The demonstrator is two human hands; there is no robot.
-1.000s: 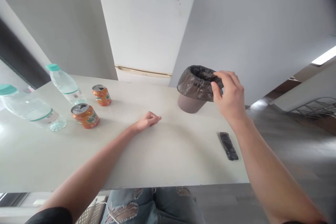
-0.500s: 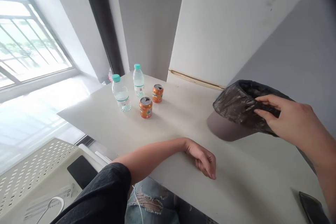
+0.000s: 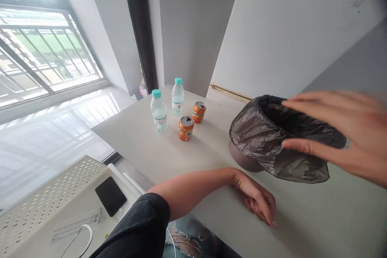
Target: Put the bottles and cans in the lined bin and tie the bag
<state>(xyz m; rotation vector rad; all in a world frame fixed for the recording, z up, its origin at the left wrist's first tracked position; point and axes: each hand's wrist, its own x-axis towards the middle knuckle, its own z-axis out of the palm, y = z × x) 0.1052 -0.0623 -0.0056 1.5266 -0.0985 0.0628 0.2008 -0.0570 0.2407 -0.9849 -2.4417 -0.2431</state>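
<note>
My left hand [image 3: 256, 199] rests on the pale table [image 3: 208, 155], fingers curled in, with nothing visible in it. My right hand [image 3: 338, 125], blurred, is spread with thumb and fingers apart over the right side of a bin. A dark, thin plastic bag [image 3: 256, 133] lines this bin and is folded over its rim; the brownish bin wall [image 3: 243, 159] shows below. Two orange cans [image 3: 185, 129] [image 3: 198, 113] with opened tops stand upright left of the bin. Beside them are two clear bottles [image 3: 159, 115] [image 3: 177, 98] with teal caps.
At lower left a cream tray [image 3: 75, 165] with a perforated side holds a dark phone [image 3: 111, 196] and a white cable [image 3: 90, 236]. A wall [image 3: 278, 28] rises behind the table. A barred window [image 3: 45, 48] is at far left.
My right hand has let go of the bag's edge and opened. The bag now hangs lower over the bin's near side, and its mouth is wider. The view has shifted left.
</note>
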